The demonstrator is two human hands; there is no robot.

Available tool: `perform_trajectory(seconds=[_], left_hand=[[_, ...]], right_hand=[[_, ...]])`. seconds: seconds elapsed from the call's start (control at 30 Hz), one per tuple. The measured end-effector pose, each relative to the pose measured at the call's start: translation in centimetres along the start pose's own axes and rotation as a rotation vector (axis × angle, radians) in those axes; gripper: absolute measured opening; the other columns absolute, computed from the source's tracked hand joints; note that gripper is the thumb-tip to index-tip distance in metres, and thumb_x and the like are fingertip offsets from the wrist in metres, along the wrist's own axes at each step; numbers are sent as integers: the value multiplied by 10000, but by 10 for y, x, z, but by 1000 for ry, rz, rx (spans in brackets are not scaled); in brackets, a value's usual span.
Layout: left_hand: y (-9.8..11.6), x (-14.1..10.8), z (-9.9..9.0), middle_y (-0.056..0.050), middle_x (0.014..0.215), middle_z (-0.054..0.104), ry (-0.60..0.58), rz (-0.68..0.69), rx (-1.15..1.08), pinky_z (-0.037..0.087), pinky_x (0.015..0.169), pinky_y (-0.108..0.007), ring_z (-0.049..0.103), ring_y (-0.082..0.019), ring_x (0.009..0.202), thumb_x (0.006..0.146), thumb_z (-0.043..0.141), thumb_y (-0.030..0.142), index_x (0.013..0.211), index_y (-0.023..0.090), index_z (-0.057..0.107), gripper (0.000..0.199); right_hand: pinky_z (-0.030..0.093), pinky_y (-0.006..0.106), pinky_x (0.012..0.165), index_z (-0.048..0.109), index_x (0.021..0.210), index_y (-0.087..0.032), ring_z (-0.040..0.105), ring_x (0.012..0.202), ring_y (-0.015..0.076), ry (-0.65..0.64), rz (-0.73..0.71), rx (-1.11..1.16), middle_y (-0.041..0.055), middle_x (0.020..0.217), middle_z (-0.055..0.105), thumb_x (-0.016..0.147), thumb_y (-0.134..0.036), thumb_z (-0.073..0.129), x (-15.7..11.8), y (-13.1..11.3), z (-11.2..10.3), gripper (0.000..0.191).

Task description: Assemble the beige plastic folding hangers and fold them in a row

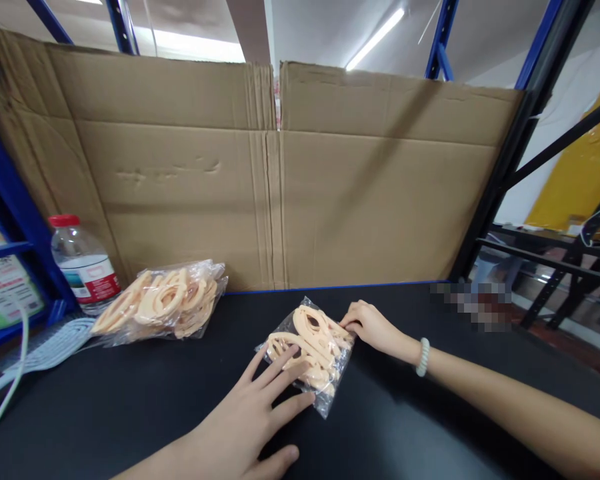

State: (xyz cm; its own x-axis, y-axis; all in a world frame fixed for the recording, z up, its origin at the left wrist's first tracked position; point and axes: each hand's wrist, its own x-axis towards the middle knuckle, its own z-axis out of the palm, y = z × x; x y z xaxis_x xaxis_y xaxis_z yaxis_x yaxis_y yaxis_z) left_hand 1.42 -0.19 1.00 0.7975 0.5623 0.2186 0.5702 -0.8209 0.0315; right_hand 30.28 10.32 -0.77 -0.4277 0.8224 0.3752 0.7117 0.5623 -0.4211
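Note:
A clear plastic bag with flat peach-coloured looped pieces (320, 343) lies on the black table, a little right of the middle. My left hand (253, 413) has its fingers spread, and the fingertips rest on the near left part of this bag. At the bag's right edge, my right hand (373, 327) pinches the plastic between thumb and fingers; a pale beaded bracelet is on that wrist. Further back on the left lies a pile of similar bagged peach pieces (167, 301), touched by neither hand.
A clear bottle with a red cap (84, 267) stands at the back left. Near it lie a pale blue-grey coiled item (63, 343) and a white cable (23, 373). Cardboard panels (380, 193) wall off the table's back edge, between blue and black metal posts.

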Motion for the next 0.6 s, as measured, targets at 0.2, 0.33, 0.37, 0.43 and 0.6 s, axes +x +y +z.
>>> perform_trajectory(seconds=[0.2,0.33,0.37,0.43,0.6], left_hand=[[4,45,-23,-78,1140,594,-83,246,-61,277,1080,-537,484,-322,1191,819,603,476,1257,319,568,466],[-2,66,-34,-40,1026,614,-106,349,-130,404,978,-403,581,-231,974,849,597,356,1139,321,650,297],[-5,69,-37,-32,1027,625,-99,355,-182,415,963,-372,589,-217,965,862,578,310,1132,319,653,280],[-12,75,-41,-25,1073,644,-57,333,-299,422,960,-330,584,-202,1019,897,509,234,1174,315,626,311],[-36,92,-39,-37,1376,521,0,321,-275,335,1059,-432,440,-243,1266,944,408,257,1350,320,477,417]], right_hand=[[454,229,650,659,536,-154,568,673,111,7,-143,84,26,775,594,609,121,429,41,21,14,365],[480,258,732,679,536,-166,600,768,128,-5,-230,107,25,831,610,594,122,421,44,26,12,391],[483,276,764,697,561,-175,604,809,138,-5,-243,106,28,855,620,598,120,413,42,27,9,411],[482,311,820,732,638,-196,599,886,156,-3,-261,97,35,917,634,612,120,391,37,28,4,466],[451,379,934,747,871,-220,573,1012,176,7,-269,61,57,1054,618,678,112,366,23,27,-9,540]])
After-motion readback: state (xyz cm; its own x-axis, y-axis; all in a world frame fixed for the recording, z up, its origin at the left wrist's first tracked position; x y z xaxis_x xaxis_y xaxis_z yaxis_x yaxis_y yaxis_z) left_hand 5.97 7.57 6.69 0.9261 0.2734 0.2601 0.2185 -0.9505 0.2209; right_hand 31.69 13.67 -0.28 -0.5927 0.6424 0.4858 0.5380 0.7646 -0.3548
